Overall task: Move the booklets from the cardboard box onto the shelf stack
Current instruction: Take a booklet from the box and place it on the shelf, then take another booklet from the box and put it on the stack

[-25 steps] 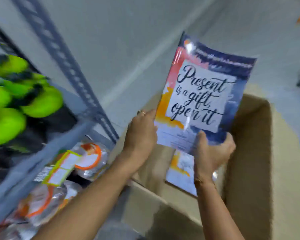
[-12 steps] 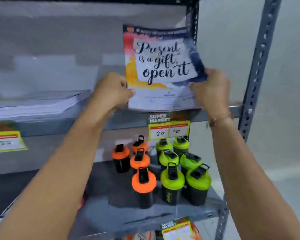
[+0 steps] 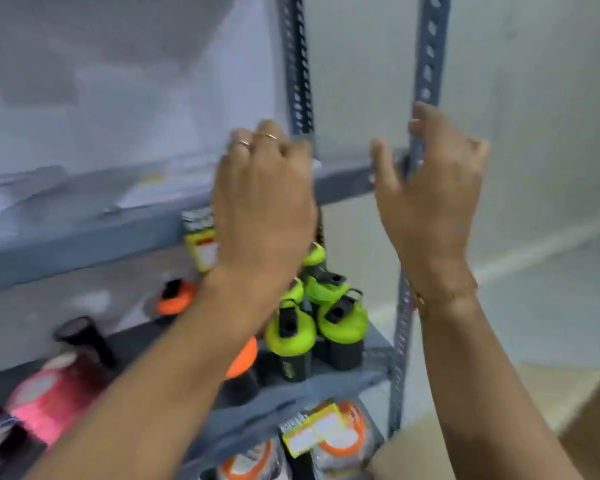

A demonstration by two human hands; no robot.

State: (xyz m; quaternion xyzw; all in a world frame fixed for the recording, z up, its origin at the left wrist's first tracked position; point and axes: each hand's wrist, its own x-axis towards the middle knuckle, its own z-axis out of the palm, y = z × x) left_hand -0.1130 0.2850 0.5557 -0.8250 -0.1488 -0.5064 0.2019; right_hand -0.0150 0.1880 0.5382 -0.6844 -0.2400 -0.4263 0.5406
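Observation:
Both my hands are raised in front of the grey metal shelf [image 3: 84, 233]. My left hand [image 3: 264, 202] hovers at the front edge of the upper shelf board with its fingers bent and nothing in it. My right hand [image 3: 430, 195] is beside the front upright post [image 3: 426, 64], fingers spread and empty. A pale, blurred stack of booklets [image 3: 49, 192] lies on the upper board to the left of my left hand. The cardboard box [image 3: 589, 427] shows at the bottom right corner, and its inside is out of sight.
Green-lidded shaker bottles [image 3: 340, 320] and orange-lidded ones [image 3: 175, 301] stand on the board below, with a pink item [image 3: 45, 403] at the left. Yellow price tags [image 3: 312, 433] hang on the shelf edges. Packaged goods fill the lowest level. A pale wall and floor lie to the right.
The "Present is a gift" booklet that both hands held up at the upper shelf is no longer in them. The view has swung right and down, and the box is back in sight.

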